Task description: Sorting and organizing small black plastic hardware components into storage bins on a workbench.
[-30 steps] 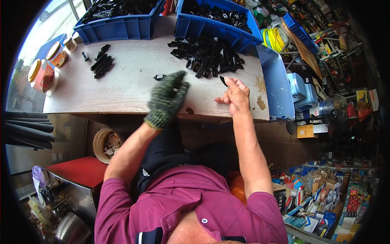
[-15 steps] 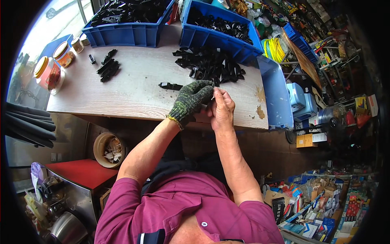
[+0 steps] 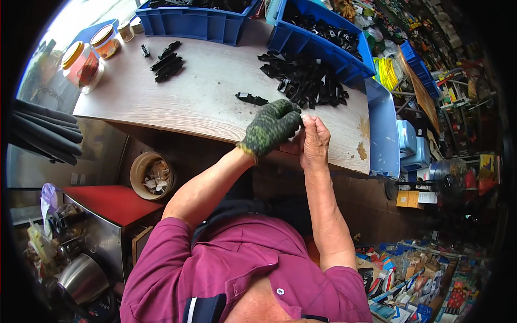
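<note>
My left hand (image 3: pixel 271 128), in a dark green knitted glove, is closed with its fingers curled at the table's front edge. Right beside it, my bare right hand (image 3: pixel 315 142) is closed too, thumb and fingertips pinched together against the glove's fingertips. Whatever sits between them is hidden or too small to name. Just beyond the glove lies a single black plastic part (image 3: pixel 251 99). A heap of similar black parts (image 3: pixel 312 81) spreads behind my hands, and a smaller group of black parts (image 3: pixel 168 65) lies at the far left.
Two blue bins, one at the back (image 3: pixel 194 26) and one at the back right (image 3: pixel 323 49), hold black parts. Lidded jars (image 3: pixel 81 65) stand along the table's left edge. A light blue tub (image 3: pixel 383 129) adjoins the right edge. Below stands a round bucket (image 3: pixel 141 175) with scraps.
The whole view has shifted, so the table and its things appear farther right and higher. Both hands stay together at the front edge, fingertips meeting; nothing is visibly put down or picked up.
</note>
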Demonstrator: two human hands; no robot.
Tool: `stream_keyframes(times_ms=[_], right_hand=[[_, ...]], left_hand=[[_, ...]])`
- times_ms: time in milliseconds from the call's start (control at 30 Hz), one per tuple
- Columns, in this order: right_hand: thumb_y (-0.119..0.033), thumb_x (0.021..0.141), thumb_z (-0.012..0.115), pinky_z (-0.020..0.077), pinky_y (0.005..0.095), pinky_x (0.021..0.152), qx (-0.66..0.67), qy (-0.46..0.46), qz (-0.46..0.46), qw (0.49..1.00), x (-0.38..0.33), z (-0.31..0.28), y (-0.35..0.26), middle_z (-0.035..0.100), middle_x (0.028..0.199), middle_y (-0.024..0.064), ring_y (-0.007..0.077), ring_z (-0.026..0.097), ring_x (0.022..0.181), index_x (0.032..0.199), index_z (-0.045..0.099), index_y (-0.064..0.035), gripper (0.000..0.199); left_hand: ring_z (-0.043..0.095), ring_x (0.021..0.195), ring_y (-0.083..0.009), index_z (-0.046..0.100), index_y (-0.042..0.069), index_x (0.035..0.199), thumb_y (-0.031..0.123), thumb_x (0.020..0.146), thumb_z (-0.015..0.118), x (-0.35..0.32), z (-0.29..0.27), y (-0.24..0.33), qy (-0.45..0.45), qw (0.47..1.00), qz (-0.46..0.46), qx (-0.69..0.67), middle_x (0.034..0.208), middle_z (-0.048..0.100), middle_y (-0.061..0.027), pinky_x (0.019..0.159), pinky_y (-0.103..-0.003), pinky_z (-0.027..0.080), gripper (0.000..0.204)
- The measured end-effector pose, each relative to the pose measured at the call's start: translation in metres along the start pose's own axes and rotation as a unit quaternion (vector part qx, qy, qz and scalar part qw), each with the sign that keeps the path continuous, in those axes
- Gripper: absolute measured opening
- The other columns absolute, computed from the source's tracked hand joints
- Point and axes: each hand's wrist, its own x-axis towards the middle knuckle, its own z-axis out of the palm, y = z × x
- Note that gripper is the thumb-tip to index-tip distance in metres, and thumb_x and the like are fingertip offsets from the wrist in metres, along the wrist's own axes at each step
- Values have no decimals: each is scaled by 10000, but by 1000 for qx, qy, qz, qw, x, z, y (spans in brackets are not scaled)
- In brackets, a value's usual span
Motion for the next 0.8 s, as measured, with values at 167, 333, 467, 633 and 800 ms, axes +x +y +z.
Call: stream_keyframes(times_ms=[167, 333, 467, 633, 800], right_hand=[[-309, 995, 565, 517, 341, 420, 65, -8, 132, 989, -12, 14, -25, 280, 517, -49, 85, 321, 420, 797, 482, -125, 282], [-339, 997, 535, 557, 411, 433, 73, 29, 147, 986, -12, 17, -25, 258, 517, -43, 96, 320, 418, 833, 464, -131, 274], [-304, 982, 540, 459, 312, 381, 100, 83, 145, 981, -9, 11, -17, 313, 509, -32, 94, 330, 399, 784, 460, -105, 292], [-281, 970, 535, 302, 282, 396, 84, 133, 125, 980, -16, 28, -31, 359, 566, -32, 107, 309, 411, 806, 512, -99, 246], [-319, 988, 512, 304, 268, 383, -4, 128, 58, 990, -6, 3, 4, 460, 557, -12, 110, 391, 385, 879, 570, -84, 265]], left_hand=[[629, 999, -353, 658, 94, 1165, 265, 854, 689, -9, -50, 0, 279, 762, 322, 487, 1046, 684, -138, 845, -456, 513, 356], [611, 933, -352, 682, 116, 1067, 256, 858, 671, -1, -78, -8, 126, 750, 254, 597, 958, 662, -117, 774, -483, 511, 252], [643, 846, -368, 669, 89, 1060, 232, 917, 634, -12, -52, -14, 51, 852, 270, 446, 898, 671, -138, 735, -476, 517, 206], [681, 941, -353, 670, 35, 1164, 183, 943, 642, -26, -21, -19, -1, 922, 267, 282, 1063, 697, -185, 793, -409, 544, 268], [684, 950, -345, 670, 39, 1172, 177, 966, 615, -20, -8, -27, 15, 932, 244, 266, 1076, 698, -178, 798, -403, 542, 254]])
